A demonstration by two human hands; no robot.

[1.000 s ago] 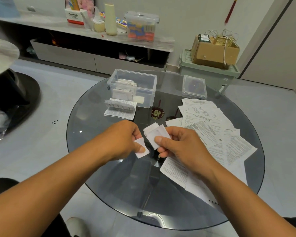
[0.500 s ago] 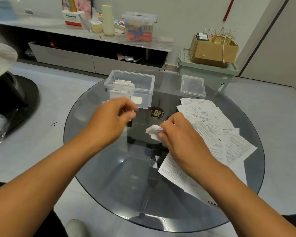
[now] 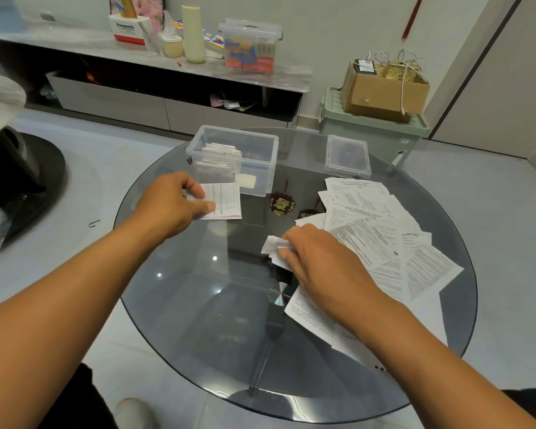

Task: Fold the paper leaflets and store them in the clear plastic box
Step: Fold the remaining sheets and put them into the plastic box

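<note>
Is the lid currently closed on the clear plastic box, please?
No, the clear plastic box stands open, and its lid lies apart on the glass table.

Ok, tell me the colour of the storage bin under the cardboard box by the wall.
Pale green storage bin, under the brown cardboard box; head view.

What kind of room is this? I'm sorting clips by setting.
Probably a home living room: a round glass table on a tiled floor, a low media console along the wall with household clutter on top, and a cardboard box on a green storage bin.
</note>
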